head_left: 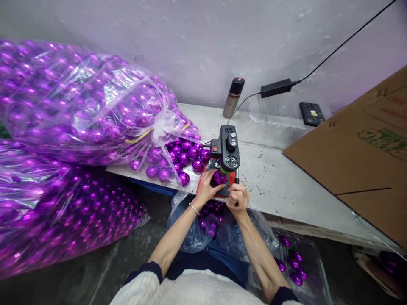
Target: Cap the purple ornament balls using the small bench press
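A small black bench drill press [229, 148] with a red switch stands on the white table. Under its head sits a shiny purple ball [220, 177]. My left hand [208, 187] has its thumb and fingers curved around that ball, steadying it over the press's dark base. On the right, my right hand [238, 197] is closed round the black lever handle [237, 174] of the press. Part of the handle is hidden by my fingers. Red material [232, 177] shows around the base.
Loose purple balls [184, 157] spill from a tied clear bag [95, 106] at left. More balls lie in plastic on my lap and in a clear bin [321, 271]. A spray can [233, 97], power adapter [276, 88], phone-like black object [311, 113] and cardboard box [356, 161] stand around.
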